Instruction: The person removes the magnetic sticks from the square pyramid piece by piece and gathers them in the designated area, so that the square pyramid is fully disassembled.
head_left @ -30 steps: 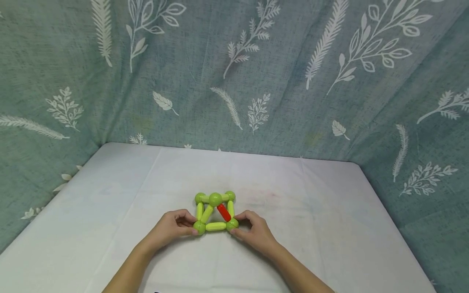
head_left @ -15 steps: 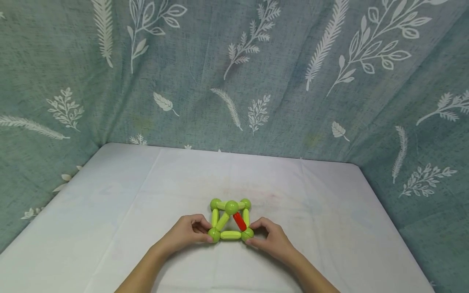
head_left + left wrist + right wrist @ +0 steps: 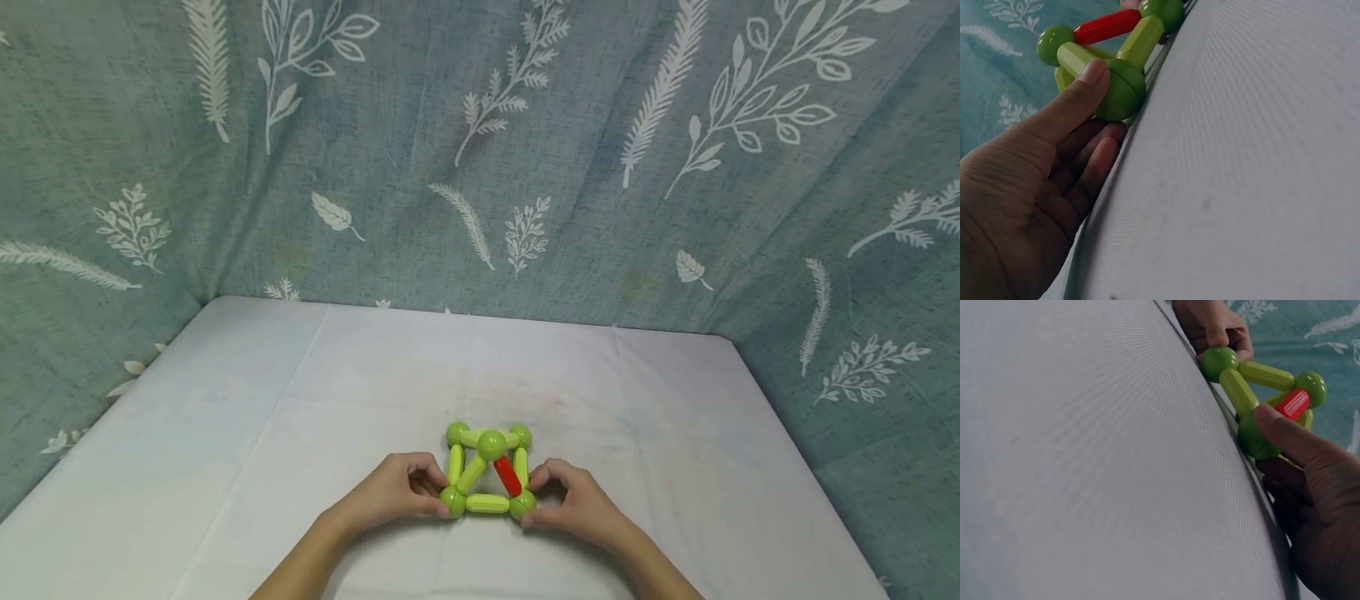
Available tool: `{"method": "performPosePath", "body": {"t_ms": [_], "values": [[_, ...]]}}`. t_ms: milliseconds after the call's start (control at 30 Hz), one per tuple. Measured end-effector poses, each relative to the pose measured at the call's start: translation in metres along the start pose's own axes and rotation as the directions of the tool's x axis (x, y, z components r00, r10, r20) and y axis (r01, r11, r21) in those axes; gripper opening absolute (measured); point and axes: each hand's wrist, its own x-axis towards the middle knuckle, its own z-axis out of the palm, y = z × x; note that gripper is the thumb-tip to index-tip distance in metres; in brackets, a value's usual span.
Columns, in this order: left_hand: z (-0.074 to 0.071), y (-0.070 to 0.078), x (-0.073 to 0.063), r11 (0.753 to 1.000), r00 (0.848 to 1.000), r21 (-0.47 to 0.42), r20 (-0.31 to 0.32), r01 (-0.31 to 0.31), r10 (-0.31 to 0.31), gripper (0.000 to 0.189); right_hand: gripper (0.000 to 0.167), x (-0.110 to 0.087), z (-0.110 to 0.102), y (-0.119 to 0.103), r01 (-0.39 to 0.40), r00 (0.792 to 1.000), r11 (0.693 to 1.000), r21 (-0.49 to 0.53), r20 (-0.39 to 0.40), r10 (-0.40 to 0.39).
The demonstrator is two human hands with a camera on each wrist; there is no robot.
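Observation:
A toy frame of green balls and sticks (image 3: 487,503) sits on the white table in the head view. Four-sided at its base, it has one raised ball (image 3: 492,445) joined to the near corners by a yellow-green stick (image 3: 472,474) and a red stick (image 3: 507,476). My left hand (image 3: 401,490) pinches the near left ball (image 3: 1124,94) between thumb and fingers. On the other side, my right hand (image 3: 581,506) grips the near right ball (image 3: 1257,437) in the same way. The fingers behind the balls are partly hidden.
A white cloth covers the table (image 3: 360,367), with faint reddish stains beyond the toy. Behind and along both sides hangs a green-blue curtain (image 3: 420,233) with white leaf prints.
Both hands have moved the toy frame to the right and nearer to me across the table. Their hold on the two near balls looks the same throughout.

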Motion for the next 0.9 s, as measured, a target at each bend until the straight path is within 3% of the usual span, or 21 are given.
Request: {"method": "performPosePath", "body": {"t_ms": [133, 233, 267, 333, 400, 467, 633, 700, 767, 900], "values": [[0.005, -0.001, 0.002, 0.996, 0.999, 0.079, -0.030, -0.033, 0.036, 0.024, 0.027, -0.004, -0.004, 0.000, 0.067, 0.998, 0.997, 0.034, 0.011, -0.067], [0.013, -0.001, 0.007, 0.962, 0.980, 0.230, -0.104, -0.145, 0.172, 0.019, 0.018, -0.002, -0.004, 0.000, 0.149, 0.989, 0.987, 0.055, -0.014, -0.148], [0.016, -0.001, 0.009, 0.939, 0.963, 0.285, -0.131, -0.191, 0.236, 0.019, 0.016, -0.001, -0.004, -0.001, 0.174, 0.984, 0.983, 0.055, -0.030, -0.173], [0.023, -0.001, 0.014, 0.883, 0.912, 0.374, -0.180, -0.282, 0.368, 0.021, 0.015, 0.002, -0.003, -0.006, 0.226, 0.972, 0.973, 0.037, -0.073, -0.223], [0.028, 0.000, 0.018, 0.836, 0.863, 0.439, -0.220, -0.328, 0.454, 0.023, 0.016, 0.003, -0.003, -0.019, 0.263, 0.959, 0.965, 0.012, -0.113, -0.260], [0.031, 0.001, 0.021, 0.831, 0.849, 0.452, -0.247, -0.324, 0.466, 0.023, 0.017, 0.007, -0.002, -0.031, 0.311, 0.938, 0.950, -0.025, -0.154, -0.311], [0.034, 0.001, 0.022, 0.854, 0.863, 0.404, -0.240, -0.328, 0.445, 0.022, 0.032, 0.024, 0.008, -0.029, 0.443, 0.857, 0.885, -0.140, -0.222, -0.464], [0.038, 0.000, 0.022, 0.846, 0.853, 0.389, -0.225, -0.365, 0.471, 0.022, 0.040, 0.030, 0.012, -0.024, 0.469, 0.835, 0.864, -0.186, -0.224, -0.502], [0.043, 0.001, 0.022, 0.834, 0.839, 0.377, -0.214, -0.402, 0.501, 0.024, 0.044, 0.033, 0.015, -0.025, 0.471, 0.834, 0.858, -0.206, -0.212, -0.509], [0.050, 0.011, 0.022, 0.794, 0.796, 0.379, -0.201, -0.475, 0.572, 0.027, 0.048, 0.035, 0.017, -0.030, 0.438, 0.863, 0.871, -0.221, -0.166, -0.476]]}}
